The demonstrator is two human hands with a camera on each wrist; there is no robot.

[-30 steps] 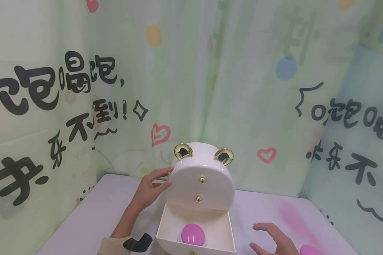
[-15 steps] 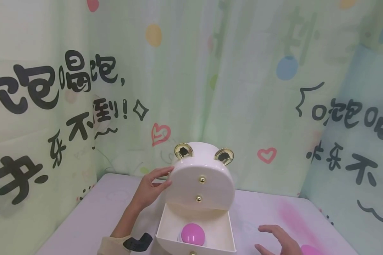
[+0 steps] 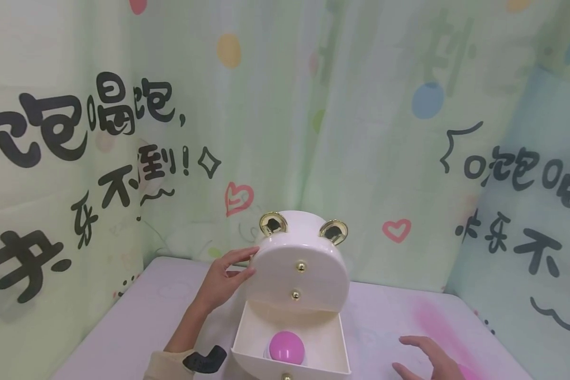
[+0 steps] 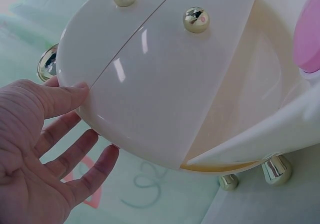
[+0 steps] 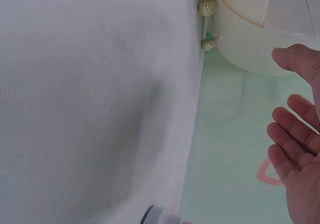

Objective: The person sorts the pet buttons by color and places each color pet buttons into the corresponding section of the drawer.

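Note:
A glossy white drawer box (image 3: 299,277) with gold knobs and two gold-rimmed, eye-like ornaments stands on the table. Its bottom drawer (image 3: 325,338) is pulled out, and a pink dome-topped round item (image 3: 287,347) with a white base sits inside. My left hand (image 3: 223,282) holds the box's left edge, thumb on the front and fingers around the side, as the left wrist view (image 4: 45,149) confirms. My right hand (image 3: 429,359) hovers right of the drawer, holding nothing, fingers apart and gently bent. In the right wrist view its palm (image 5: 305,179) shows beside the box.
A second pink item (image 3: 468,372) lies partly hidden behind my right hand; a white piece (image 5: 162,216) of something shows at the right wrist view's bottom. Printed curtains (image 3: 361,158) enclose the pale table (image 3: 171,295) at the back and sides.
My right hand has drifted to the right, away from the drawer and over the second pink item. My left hand, the box and the item in the drawer have stayed put.

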